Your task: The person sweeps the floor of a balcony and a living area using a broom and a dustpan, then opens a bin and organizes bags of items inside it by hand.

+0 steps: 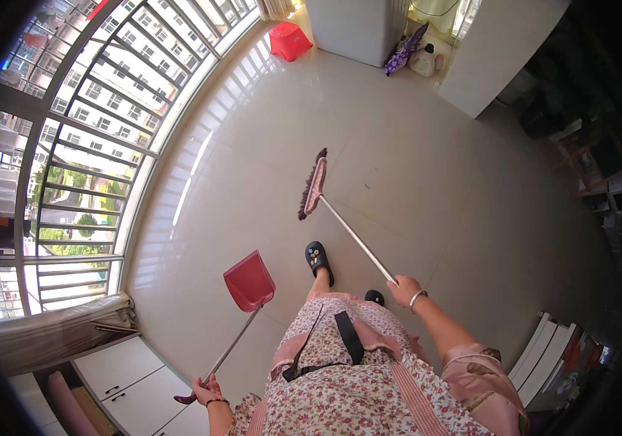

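Note:
My right hand (404,290) grips the metal handle of a broom (315,185). The broom has a pink head with dark bristles, and that head is out ahead of my feet, its bristles towards the window side. Low on the left, my left hand (208,390) holds the handle of a long-handled dustpan (251,280) near its dark end grip. The dustpan is red, and its pan is to the left of my feet. Between the two tools is my forward foot in a black clog (319,263); the other clog (374,297) shows partly beneath my floral apron (343,376).
Small dark debris (367,186) lies on the tiled floor (398,147) right of the broom head. A red plastic stool (289,41) stands by the barred window (98,125). White cabinets (120,365) are at lower left. A detergent bottle (423,61) and purple bag (404,52) sit beside a white appliance (357,30).

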Demonstrator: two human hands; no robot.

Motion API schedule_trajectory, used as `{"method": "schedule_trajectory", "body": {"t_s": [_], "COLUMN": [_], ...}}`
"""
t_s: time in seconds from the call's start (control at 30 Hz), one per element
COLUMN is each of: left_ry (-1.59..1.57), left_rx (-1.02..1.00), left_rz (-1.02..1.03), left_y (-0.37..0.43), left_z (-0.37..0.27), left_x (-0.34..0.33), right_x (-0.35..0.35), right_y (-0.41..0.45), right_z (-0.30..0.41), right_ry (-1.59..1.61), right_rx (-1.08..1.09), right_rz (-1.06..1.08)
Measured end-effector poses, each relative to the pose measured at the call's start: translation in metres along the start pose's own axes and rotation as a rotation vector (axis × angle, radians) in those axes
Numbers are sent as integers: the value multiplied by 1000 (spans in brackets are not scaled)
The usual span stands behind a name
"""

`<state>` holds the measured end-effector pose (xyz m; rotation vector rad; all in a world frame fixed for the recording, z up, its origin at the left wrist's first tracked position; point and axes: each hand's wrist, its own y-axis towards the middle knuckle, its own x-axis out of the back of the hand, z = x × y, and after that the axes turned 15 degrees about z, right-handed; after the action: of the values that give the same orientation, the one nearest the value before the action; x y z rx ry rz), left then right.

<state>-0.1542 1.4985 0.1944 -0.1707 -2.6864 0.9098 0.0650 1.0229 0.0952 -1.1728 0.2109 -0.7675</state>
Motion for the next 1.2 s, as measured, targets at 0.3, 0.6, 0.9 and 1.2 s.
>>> {"method": "schedule_trajectory", "body": {"t_s": [0.3, 0.6, 0.9, 1.2], "left_ry": [88, 204, 107, -12], "left_rx": [62, 90, 48, -20], "left_rz": [-133, -48, 101, 138], "left_y": [71, 107, 79, -15], "left_z": [-47, -86, -96, -83], "left_x": [-65, -137, -217, -279], "right_x": [-18, 96, 120, 129], "right_y": [221, 151, -58, -99], "right_z": [263, 63, -169, -238], "right_ry": [-223, -121, 48, 53], "right_rx": [-25, -428, -949, -936], "right_rz": [175, -52, -317, -522]}}
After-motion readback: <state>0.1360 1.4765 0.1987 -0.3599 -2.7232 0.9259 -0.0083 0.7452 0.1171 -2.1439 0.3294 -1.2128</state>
